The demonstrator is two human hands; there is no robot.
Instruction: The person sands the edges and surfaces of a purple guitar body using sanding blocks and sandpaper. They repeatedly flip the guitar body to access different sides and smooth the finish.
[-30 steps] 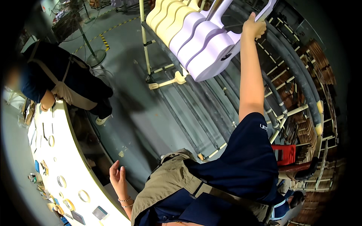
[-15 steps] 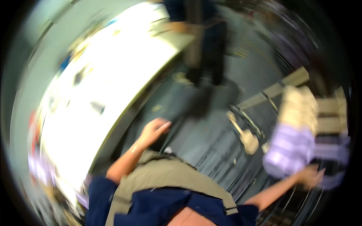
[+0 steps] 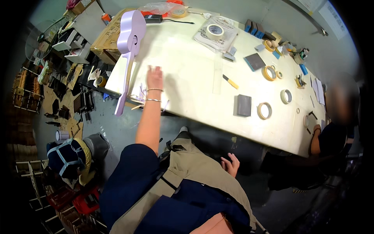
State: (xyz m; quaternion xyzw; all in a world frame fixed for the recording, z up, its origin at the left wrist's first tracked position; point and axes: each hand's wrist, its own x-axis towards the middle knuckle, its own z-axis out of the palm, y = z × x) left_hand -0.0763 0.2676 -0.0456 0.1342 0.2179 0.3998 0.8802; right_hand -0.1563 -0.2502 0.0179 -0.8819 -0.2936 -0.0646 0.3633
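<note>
My left hand (image 3: 155,78) is stretched over the white table's near left edge, fingers extended and nothing in it. Just left of it, a glossy lilac ukulele (image 3: 131,33) lies with its body on the table and its neck reaching past the edge. No strings can be made out on it. Beneath my left wrist, lilac-stained strips of tape (image 3: 139,95) hang at the table edge. My right hand (image 3: 230,163) hovers low by my apron (image 3: 202,165), fingers apart and holding nothing.
On the table (image 3: 187,89) lie a yellow cutter knife (image 3: 230,82), a dark grey block (image 3: 244,105), several tape rolls (image 3: 265,110) and newspaper (image 3: 216,33). A cardboard box (image 3: 111,37) stands at the left corner. A person (image 3: 331,136) is at the right end. A red stool (image 3: 86,201) stands lower left.
My view has swung from the floor and a rack of lilac and pale instruments round to the table. My right hand has left the instruments there; my left now extends over the table.
</note>
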